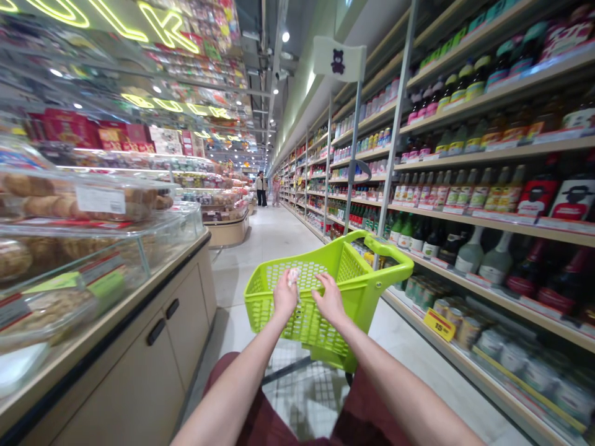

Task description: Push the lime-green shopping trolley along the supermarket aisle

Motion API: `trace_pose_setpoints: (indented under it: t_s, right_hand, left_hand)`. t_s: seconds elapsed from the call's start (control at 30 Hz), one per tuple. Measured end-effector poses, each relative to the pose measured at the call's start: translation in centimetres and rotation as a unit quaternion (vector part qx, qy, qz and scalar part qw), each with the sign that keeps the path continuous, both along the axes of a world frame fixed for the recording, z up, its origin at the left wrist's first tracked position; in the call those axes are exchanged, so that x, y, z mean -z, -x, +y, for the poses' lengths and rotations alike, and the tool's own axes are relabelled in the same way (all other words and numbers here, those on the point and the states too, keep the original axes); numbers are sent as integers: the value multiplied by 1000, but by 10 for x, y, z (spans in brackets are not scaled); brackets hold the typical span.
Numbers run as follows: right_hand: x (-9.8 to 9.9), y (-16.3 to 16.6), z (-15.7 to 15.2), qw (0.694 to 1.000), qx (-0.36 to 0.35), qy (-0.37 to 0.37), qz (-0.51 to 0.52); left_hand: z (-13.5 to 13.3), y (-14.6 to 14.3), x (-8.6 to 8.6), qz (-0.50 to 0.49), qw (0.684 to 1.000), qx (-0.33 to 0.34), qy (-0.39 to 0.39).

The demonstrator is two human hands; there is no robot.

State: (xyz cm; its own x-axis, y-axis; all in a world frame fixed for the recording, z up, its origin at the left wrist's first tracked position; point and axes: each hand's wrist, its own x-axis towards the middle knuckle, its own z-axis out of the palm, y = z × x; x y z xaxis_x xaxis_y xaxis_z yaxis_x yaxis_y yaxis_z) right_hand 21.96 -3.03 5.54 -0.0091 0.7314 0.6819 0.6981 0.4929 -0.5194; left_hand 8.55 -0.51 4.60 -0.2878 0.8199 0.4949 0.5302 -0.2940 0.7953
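A lime-green plastic shopping basket on a wheeled frame stands in the aisle straight ahead of me. My left hand rests on its near rim with the fingers closed around a small pale crumpled thing, perhaps paper. My right hand lies beside it on the same rim, fingers curled over the edge. The basket's inside looks bare as far as I can see.
A glass-fronted bakery counter with beige cabinets runs along the left. Shelves of bottles and cans line the right. A yellow price tag juts out low down. Two people stand far down the tiled aisle.
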Motion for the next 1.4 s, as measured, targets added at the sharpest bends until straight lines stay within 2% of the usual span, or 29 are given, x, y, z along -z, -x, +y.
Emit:
trace_pose_setpoints:
  t_s: [0.07,0.2,0.3,0.37,0.43,0.53,0.6,0.7,0.83,0.9,0.97,1.1,1.17,1.27,1.4]
  right_hand:
    - [-5,-10,1,999,35,-17,-31]
    - [-7,-21,-4,992,61,-39,-105]
    - [-6,-24,-11,984,58,-48,-161]
    - [-5,-29,-15,978,62,-55,-191]
    - [-5,-37,-15,972,73,-61,-216]
    - [-6,-51,-12,964,97,-46,-243]
    - [-6,-58,-8,959,112,-19,-260]
    - [-3,-59,-6,949,114,22,-295]
    - [1,-52,-8,939,106,31,-327]
    - [1,-51,-10,938,98,29,-330]
    - [1,-54,-11,939,90,32,-330]
    - [1,-58,-11,942,87,39,-321]
    - [2,-56,-11,943,92,38,-316]
    - [4,-51,-13,943,105,35,-313]
    - [4,-50,-14,940,108,25,-323]
  left_hand:
    - [6,0,2,101,994,4,-32]
    - [8,-34,13,186,975,115,-43]
    - [5,-49,20,279,942,171,-78]
    - [3,-37,25,341,920,170,-90]
    - [3,-10,29,373,915,135,-72]
    - [4,34,32,381,923,52,-16]
    - [5,47,32,372,928,14,5]
    - [4,26,30,365,930,30,-3]
    - [0,-33,24,367,915,146,-81]
    - [-1,-44,22,383,904,164,-100]
    - [0,-31,23,406,900,139,-82]
    - [0,29,30,421,905,52,-18]
    - [0,47,33,417,908,28,-9]
    - [-1,38,37,414,910,22,-12]
    - [-4,-3,39,406,908,87,-44]
